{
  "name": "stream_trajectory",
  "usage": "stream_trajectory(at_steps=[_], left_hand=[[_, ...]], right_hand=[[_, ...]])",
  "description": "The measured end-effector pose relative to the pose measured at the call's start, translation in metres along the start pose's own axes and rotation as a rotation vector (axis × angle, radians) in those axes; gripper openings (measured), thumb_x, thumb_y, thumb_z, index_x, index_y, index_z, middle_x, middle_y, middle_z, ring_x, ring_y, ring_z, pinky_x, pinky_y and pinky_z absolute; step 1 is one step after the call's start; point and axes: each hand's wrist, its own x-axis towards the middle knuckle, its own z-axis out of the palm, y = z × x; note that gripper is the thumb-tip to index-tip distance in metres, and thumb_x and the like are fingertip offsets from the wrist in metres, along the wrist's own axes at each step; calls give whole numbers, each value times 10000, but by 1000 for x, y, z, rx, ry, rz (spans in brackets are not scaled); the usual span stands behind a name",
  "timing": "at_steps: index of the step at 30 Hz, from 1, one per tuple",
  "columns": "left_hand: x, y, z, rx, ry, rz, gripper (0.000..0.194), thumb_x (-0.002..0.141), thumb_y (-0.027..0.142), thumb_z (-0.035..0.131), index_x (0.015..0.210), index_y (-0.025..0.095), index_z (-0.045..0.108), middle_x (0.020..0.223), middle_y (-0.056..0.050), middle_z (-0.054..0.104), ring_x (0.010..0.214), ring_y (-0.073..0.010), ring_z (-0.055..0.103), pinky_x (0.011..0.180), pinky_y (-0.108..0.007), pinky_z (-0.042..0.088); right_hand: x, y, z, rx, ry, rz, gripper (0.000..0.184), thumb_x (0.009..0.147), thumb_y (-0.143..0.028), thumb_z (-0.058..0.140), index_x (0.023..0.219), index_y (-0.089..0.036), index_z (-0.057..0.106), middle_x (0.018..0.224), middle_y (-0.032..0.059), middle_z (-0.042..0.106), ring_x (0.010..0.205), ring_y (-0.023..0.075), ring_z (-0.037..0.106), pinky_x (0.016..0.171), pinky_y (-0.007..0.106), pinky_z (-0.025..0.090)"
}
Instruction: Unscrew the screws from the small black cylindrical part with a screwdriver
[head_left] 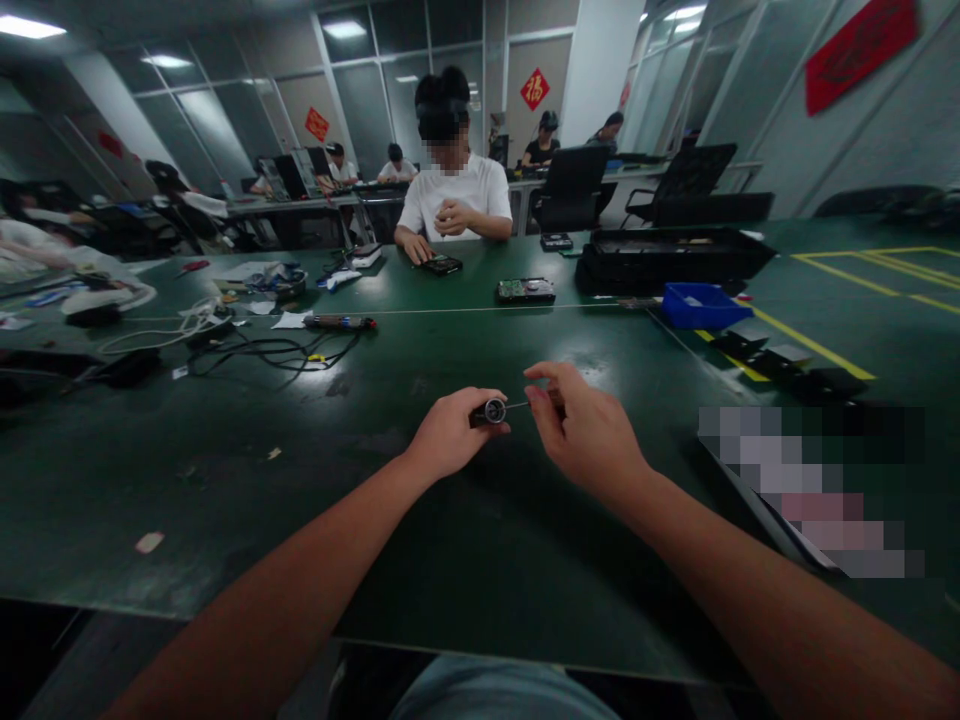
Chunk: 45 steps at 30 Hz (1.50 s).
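My left hand [446, 430] is closed around a short black cylinder [493, 411] with a bright ring at its open round end, which faces me. A thin metal rod [517, 405] spans the small gap from beside this cylinder to my right hand [581, 420]. The thumb and a finger of that hand are pinched at the rod's right end, while the index finger stretches out above. Whether the rod joins the cylinder I cannot tell. Both hands are held above the green table [420, 560].
Across the table a person in a white shirt [457, 200] handles a hard drive [442, 264]. Another drive [525, 290] lies nearer. To the right are a black tray [667, 265], a blue bin [705, 305] and small black blocks [795, 370]. Cables [277, 352] and a pen-like tool [341, 322] lie left.
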Motion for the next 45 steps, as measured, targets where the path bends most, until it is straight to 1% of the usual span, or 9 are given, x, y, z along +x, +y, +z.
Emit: stream_trajectory(at_steps=[4, 11, 15, 20, 26, 30, 40, 42, 45], left_hand=[[-1, 0, 1, -3, -14, 4, 335, 809, 299, 774, 1127, 229, 696, 1039, -27, 712, 928, -189, 654, 816, -320, 500], [0, 4, 0, 9, 1, -31, 326, 810, 305, 771, 1121, 237, 701, 1029, -27, 712, 907, -192, 656, 812, -328, 512], [0, 3, 0, 7, 28, -50, 330, 814, 297, 765, 1132, 239, 695, 1016, -23, 707, 895, -184, 650, 797, -316, 503], [2, -1, -2, -13, 27, -52, 353, 814, 275, 763, 1157, 239, 686, 1034, -23, 697, 922, -182, 645, 815, -312, 496], [2, 5, -4, -6, 10, -57, 372, 837, 280, 741, 1200, 239, 673, 1020, -28, 688, 898, -185, 634, 803, -323, 491], [2, 6, -4, -22, 20, -86, 386, 839, 291, 740, 1215, 242, 666, 1078, -36, 697, 931, -194, 642, 821, -335, 496], [1, 4, -4, -18, 33, -59, 399, 832, 300, 753, 1217, 243, 665, 1090, -38, 706, 940, -197, 651, 829, -339, 504], [1, 3, -4, -23, 34, -59, 399, 830, 301, 756, 1215, 244, 668, 1095, -40, 706, 939, -196, 652, 826, -335, 506], [1, 0, -3, -23, 30, -57, 401, 838, 323, 750, 1223, 246, 667, 1096, -44, 705, 952, -199, 652, 834, -337, 508]], right_hand=[[0, 0, -2, 34, -15, -33, 291, 960, -230, 476, 1230, -156, 556, 787, 49, 688, 626, 174, 622, 583, 290, 405], [-1, 2, -4, 37, -16, 26, 284, 1024, -299, 378, 1219, -198, 558, 778, 40, 703, 594, 172, 616, 572, 309, 401], [-3, 1, 2, 214, 37, 35, 292, 982, -270, 449, 1258, -175, 464, 838, 57, 669, 737, 204, 658, 675, 344, 483], [1, 11, 13, 631, 107, 265, 202, 968, -376, 531, 1050, -196, 573, 866, 51, 680, 761, 186, 673, 703, 349, 539], [7, 26, 24, 925, 254, 534, 245, 951, -443, 542, 920, -205, 589, 820, 32, 649, 702, 162, 647, 664, 349, 584], [5, 21, 19, 828, 298, 458, 223, 967, -427, 533, 959, -212, 594, 833, 27, 649, 709, 155, 642, 681, 332, 568], [-1, 6, 13, 511, 220, 276, 200, 997, -383, 493, 1009, -212, 595, 832, 34, 703, 717, 173, 675, 677, 329, 532], [-1, 4, 9, 391, 193, 245, 209, 974, -403, 537, 963, -210, 618, 780, 28, 703, 681, 174, 671, 629, 308, 504], [-1, 3, 3, 193, 166, 198, 300, 897, -478, 649, 764, -212, 609, 630, -1, 650, 536, 146, 593, 535, 280, 422]])
